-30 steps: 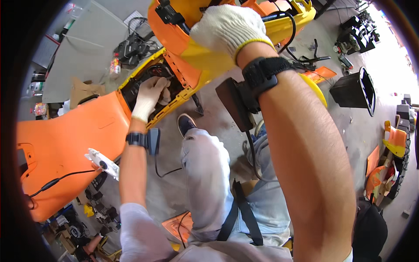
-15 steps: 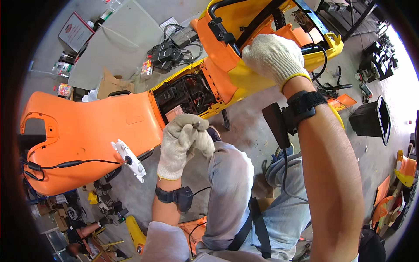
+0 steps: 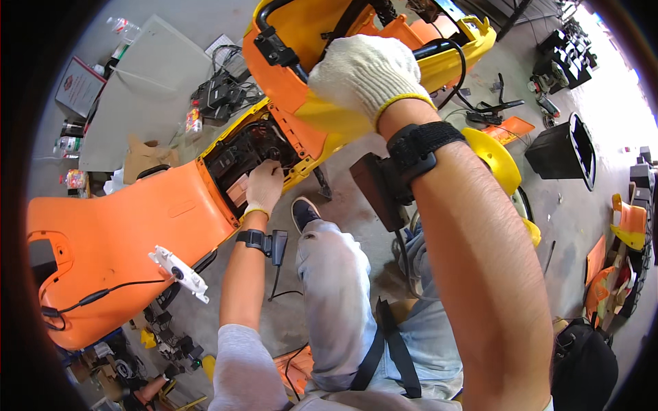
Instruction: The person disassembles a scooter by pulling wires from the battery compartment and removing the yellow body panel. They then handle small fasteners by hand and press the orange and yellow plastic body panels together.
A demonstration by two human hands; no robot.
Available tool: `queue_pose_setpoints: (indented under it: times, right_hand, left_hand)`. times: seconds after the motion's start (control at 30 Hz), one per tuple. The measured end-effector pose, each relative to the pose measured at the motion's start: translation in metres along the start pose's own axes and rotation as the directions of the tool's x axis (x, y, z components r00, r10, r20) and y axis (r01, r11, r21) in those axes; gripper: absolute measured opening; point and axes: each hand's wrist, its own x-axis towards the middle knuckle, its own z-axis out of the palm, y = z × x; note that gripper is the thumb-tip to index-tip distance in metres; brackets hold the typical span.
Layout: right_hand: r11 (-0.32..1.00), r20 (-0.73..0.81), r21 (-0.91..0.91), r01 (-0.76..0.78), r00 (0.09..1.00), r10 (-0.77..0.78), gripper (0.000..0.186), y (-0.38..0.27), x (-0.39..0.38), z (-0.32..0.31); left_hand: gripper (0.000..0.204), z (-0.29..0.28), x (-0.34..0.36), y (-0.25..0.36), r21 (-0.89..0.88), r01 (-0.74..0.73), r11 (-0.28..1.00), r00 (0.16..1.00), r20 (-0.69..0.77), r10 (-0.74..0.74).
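An orange and yellow scooter-like vehicle body (image 3: 130, 233) stretches from the left to the upper middle. Its open compartment (image 3: 233, 154) has dark wiring inside. My left hand (image 3: 265, 183), in a white knit glove, reaches over the compartment's near side with its fingers curled in; their tips are partly hidden. Gloved too, my right hand (image 3: 370, 75) is closed at the yellow front panel (image 3: 329, 133), beside the black handlebar (image 3: 274, 48); what its fingers grip is hidden. On the orange section lies a white plastic part (image 3: 179, 272) with a black cable.
A grey panel (image 3: 151, 89) and black cabled devices (image 3: 219, 96) lie beyond the vehicle. To the right stand a black bin (image 3: 562, 154) and a yellow rounded part (image 3: 493, 161). My shoe (image 3: 303, 212) is near the compartment. Another person (image 3: 147, 392) shows at lower left.
My left hand has moved forward from above my knee to the compartment. My right hand stays at the front panel, while the whole view has shifted, putting the vehicle farther left.
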Motion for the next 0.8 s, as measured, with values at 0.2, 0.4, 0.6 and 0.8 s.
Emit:
queue_pose_setpoints:
  times: [0.2, 0.4, 0.6, 0.8]
  right_hand:
    - [0.99, 0.179, 0.065, -0.125, 0.977, 0.112, 0.041, -0.008, -0.003, -0.029]
    - [0.988, 0.158, 0.123, -0.09, 0.985, 0.07, 0.043, -0.004, -0.007, -0.033]
    - [0.988, 0.151, 0.141, -0.066, 0.988, 0.044, 0.044, -0.003, -0.01, -0.033]
    - [0.988, 0.201, 0.07, -0.137, 0.972, 0.12, 0.045, -0.01, -0.004, -0.032]
  left_hand:
    - [0.021, 0.014, -0.004, -0.015, 0.055, -0.071, 0.996, 0.994, -0.079, 0.076]
    - [0.021, 0.017, -0.008, -0.014, 0.029, -0.042, 0.999, 0.998, -0.04, 0.043]
    - [0.021, 0.014, -0.011, -0.01, 0.021, 0.019, 1.0, 0.997, -0.075, -0.018]
    - [0.021, 0.014, -0.01, -0.008, 0.003, -0.028, 1.0, 0.998, -0.053, 0.028]
